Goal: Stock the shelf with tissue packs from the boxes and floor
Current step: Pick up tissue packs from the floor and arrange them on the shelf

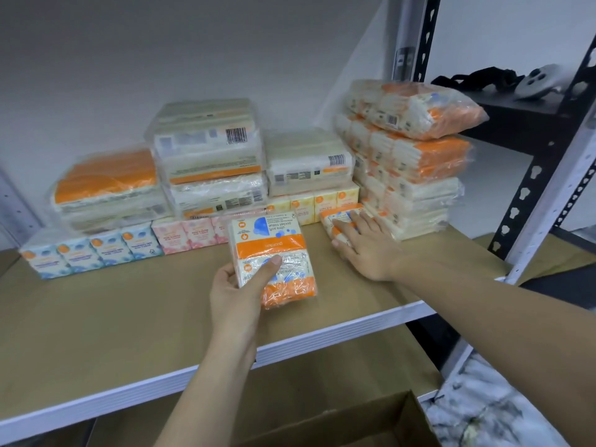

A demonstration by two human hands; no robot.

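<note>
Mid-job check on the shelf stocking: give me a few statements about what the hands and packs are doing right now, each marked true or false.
1. The left hand grips a tissue pack. True.
2. The right hand is empty and hangs clear of the shelf. False: it lies flat on a small pack on the shelf, beside the tall stack.
3. Blue, pink and yellow packs stand in a row along the back. True.
4. The held pack already rests on the shelf board. False: it is held above the board, not set down.
5. A cardboard box is open below the shelf. True.
</note>
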